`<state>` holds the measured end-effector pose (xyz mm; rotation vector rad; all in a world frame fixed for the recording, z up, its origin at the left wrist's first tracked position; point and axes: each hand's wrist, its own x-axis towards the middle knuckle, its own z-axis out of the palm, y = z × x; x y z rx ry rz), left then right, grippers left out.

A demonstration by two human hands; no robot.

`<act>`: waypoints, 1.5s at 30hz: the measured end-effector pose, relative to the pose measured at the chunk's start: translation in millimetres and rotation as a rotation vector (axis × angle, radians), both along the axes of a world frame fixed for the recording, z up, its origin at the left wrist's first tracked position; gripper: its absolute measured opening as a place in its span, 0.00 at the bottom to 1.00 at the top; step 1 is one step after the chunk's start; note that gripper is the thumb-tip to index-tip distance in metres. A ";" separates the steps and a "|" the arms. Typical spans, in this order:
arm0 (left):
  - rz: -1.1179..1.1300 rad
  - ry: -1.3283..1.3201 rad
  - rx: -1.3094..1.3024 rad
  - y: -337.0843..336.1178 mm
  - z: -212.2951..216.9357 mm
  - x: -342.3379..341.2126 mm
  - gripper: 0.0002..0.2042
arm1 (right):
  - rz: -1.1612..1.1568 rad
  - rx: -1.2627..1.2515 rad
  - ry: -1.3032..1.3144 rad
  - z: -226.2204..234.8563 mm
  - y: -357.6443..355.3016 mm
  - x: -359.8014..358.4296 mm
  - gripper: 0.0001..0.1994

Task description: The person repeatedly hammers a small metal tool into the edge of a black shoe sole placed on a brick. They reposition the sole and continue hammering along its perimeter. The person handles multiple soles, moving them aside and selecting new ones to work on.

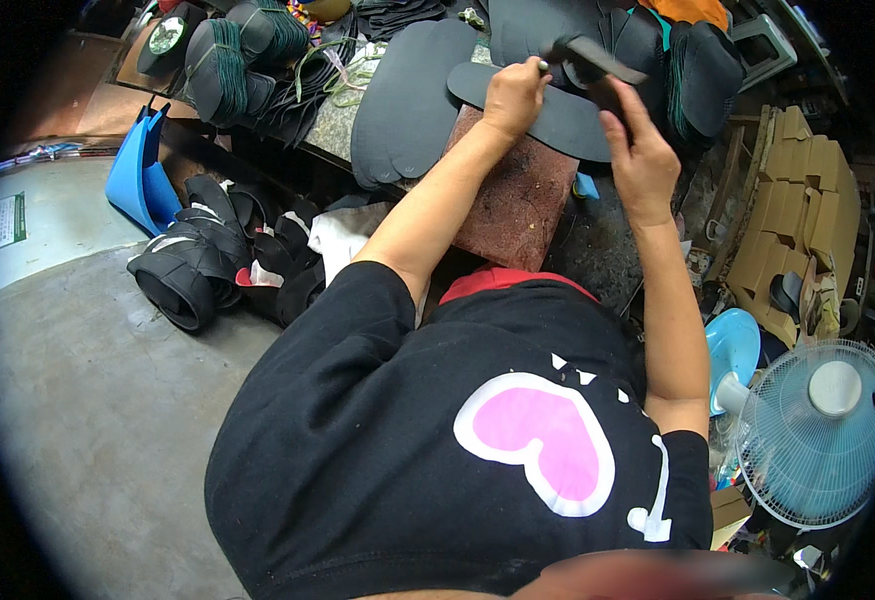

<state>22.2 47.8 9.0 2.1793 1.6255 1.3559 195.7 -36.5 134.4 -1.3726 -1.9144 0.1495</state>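
Across rough reddish block (516, 205) — smooth dark sole (563, 120); right hand (644, 160) grips dark hammer (608, 64); left hand (514, 100) curled closed, contents unclear

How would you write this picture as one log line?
left hand: by gray sole, hold unclear | right hand: holding dark hammer | gray sole: over reddish block

Brown cardboard (786, 195) is stacked beyond the pale-blue fan (803, 445), and a blue plastic object (141, 172) stands well left of that fan.
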 end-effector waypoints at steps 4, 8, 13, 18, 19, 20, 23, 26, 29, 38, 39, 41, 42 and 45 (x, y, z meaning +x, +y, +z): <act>0.092 -0.282 -0.127 -0.9 -2.8 -3.8 0.08 | -0.187 -0.300 -0.108 -15.8 -2.4 18.3 0.20; -0.048 -0.994 -0.329 -4.5 -2.4 -7.6 0.05 | -0.252 -0.358 -0.099 -25.6 -1.8 35.4 0.20; -0.051 -0.837 -0.366 -10.5 -0.5 -9.3 0.05 | -0.270 -0.405 -0.132 -38.0 1.3 32.3 0.21; -0.088 -0.884 -0.382 -8.2 0.1 -8.3 0.06 | -0.248 -0.451 -0.137 -33.2 -0.7 30.0 0.20; -0.109 -0.905 -0.393 -7.2 0.4 -6.7 0.06 | -0.248 -0.440 -0.140 -29.1 -0.2 29.2 0.20; -0.097 -0.905 -0.401 -6.3 0.9 -5.6 0.06 | -0.237 -0.396 -0.121 -24.0 0.7 27.7 0.20; -0.059 -0.861 -0.434 -4.2 2.9 -3.0 0.06 | -0.191 -0.282 -0.025 -3.9 3.3 22.2 0.19; -0.010 -0.736 -0.427 -2.7 4.0 -0.8 0.05 | -0.102 -0.162 0.157 17.5 -1.1 18.1 0.19; -0.001 -0.690 -0.375 -1.3 1.9 2.5 0.05 | 0.035 -0.010 0.279 31.0 -2.8 10.7 0.19; 0.000 -0.420 -0.206 1.2 -0.9 3.8 0.06 | 0.181 0.085 0.415 30.0 -5.7 8.9 0.18; -0.009 -0.270 -0.131 0.8 0.8 5.0 0.07 | 0.188 0.086 0.414 24.3 -4.5 8.9 0.18; -0.020 -0.063 -0.044 -2.5 3.3 7.2 0.08 | 0.079 0.181 0.175 9.4 0.2 8.1 0.18; -0.024 -0.008 -0.029 -3.4 4.1 10.1 0.09 | 0.004 0.111 0.049 0.6 -2.0 9.5 0.18; -0.013 -0.239 -0.111 -3.2 3.8 12.0 0.08 | -0.272 -0.411 -0.113 -22.4 -6.3 24.2 0.22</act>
